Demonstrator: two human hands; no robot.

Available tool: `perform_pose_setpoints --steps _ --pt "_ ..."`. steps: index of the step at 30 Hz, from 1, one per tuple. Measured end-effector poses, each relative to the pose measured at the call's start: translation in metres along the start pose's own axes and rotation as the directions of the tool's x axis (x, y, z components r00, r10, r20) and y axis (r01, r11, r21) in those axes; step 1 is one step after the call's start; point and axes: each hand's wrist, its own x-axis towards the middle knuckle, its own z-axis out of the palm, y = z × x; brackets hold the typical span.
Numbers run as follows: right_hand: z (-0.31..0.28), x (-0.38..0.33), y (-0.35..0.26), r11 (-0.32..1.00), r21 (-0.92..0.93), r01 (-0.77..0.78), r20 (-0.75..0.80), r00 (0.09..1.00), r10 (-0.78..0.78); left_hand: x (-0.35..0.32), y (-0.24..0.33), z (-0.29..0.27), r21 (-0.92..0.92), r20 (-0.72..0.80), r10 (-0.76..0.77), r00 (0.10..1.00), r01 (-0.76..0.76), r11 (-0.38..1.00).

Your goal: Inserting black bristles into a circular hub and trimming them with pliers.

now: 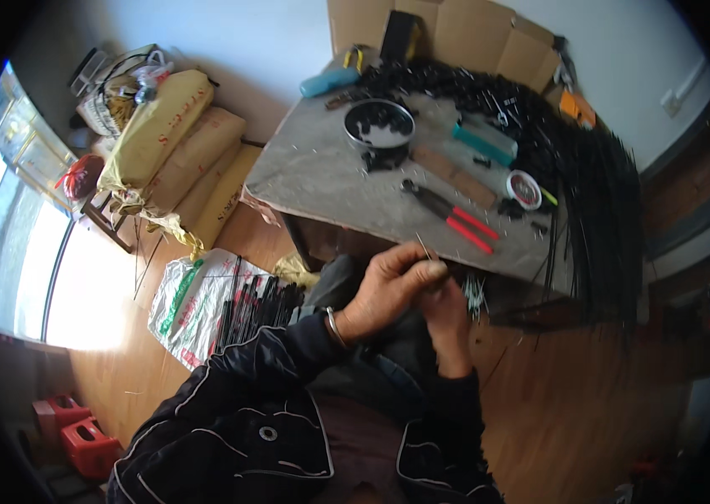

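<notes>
In front of my body, just off the table's near edge, my two hands meet. My left hand, with a bracelet at the wrist, is closed in a pinch. A thin, pale wire-like piece sticks up from its fingertips. My right hand is closed against the left thumb and slightly blurred; what its fingers hold is hidden. Just beyond the hands, red-handled pliers lie on the grey table. A brown flat strip lies past them.
On the table stand a round metal bowl of black pieces, a teal box and a small white tub. Black strands hang over its right side. Stacked sacks and black rods on a plastic sheet are at left.
</notes>
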Motion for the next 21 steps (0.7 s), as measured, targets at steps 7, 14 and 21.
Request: perform_pose_setpoints --steps 7,14,21 --pt "0.01 -0.01 0.005 0.981 0.194 -0.007 -0.076 0.997 0.022 0.006 0.008 -0.006 0.065 0.134 -0.047 0.99 0.039 0.997" --pt "0.002 0.01 0.01 0.955 0.293 0.041 0.045 0.997 -0.057 0.112 0.019 -0.085 0.792 0.026 0.24 0.971 -0.166 0.587" --pt "0.008 0.023 0.012 0.924 0.381 -0.035 0.096 0.995 -0.002 0.236 0.034 -0.176 0.936 0.126 0.23 0.965 -0.039 -0.351"
